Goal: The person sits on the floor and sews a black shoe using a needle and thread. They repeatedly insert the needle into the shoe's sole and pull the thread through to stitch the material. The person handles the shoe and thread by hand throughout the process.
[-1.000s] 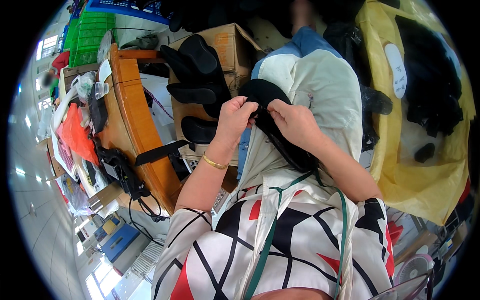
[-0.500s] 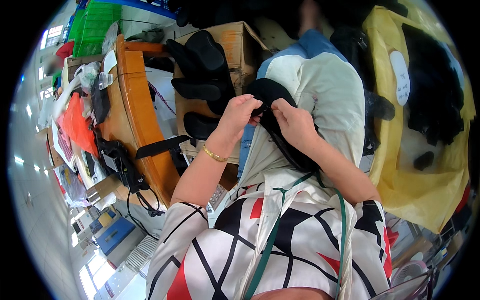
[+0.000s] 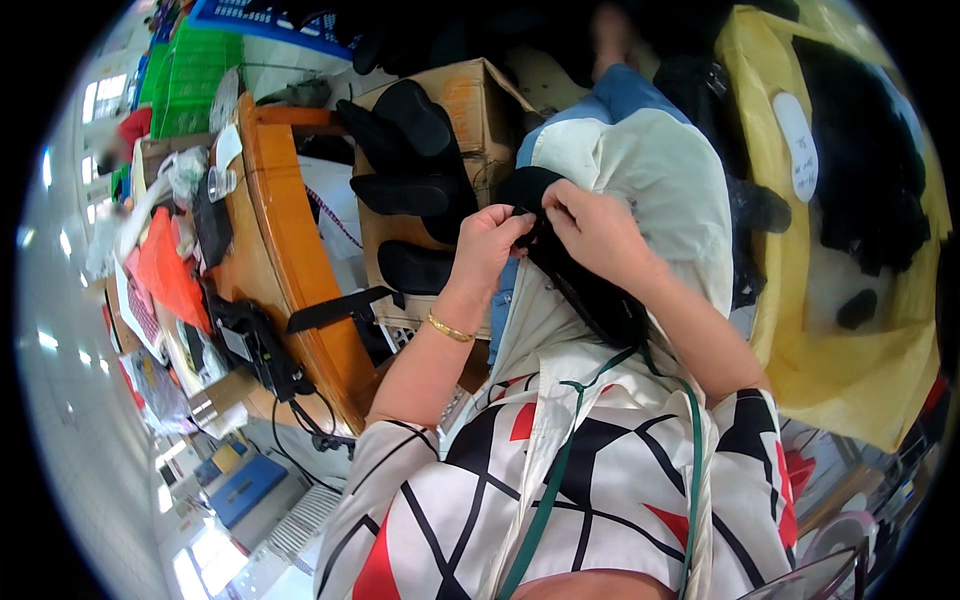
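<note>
On my lap, over the cream apron, lies a long black shoe-shaped piece with a rounded far end. My left hand pinches its left edge between thumb and forefinger. Close beside it, my right hand is also closed at the piece's edge, thumb and finger together. Anything finer between the fingertips is too small and dark to make out. Several similar black shoe-shaped pieces rest on the cardboard box to the left of my knees.
An orange-brown wooden bench stands at my left, with a black strap across its edge. To the right is a yellow-lined container holding black pieces and a white sole-shaped card. Green and blue crates stand far left.
The view has shifted slightly. Both hands stay pinched at the black piece's edge; the right hand's fingers have lifted a little and its back has turned more toward me.
</note>
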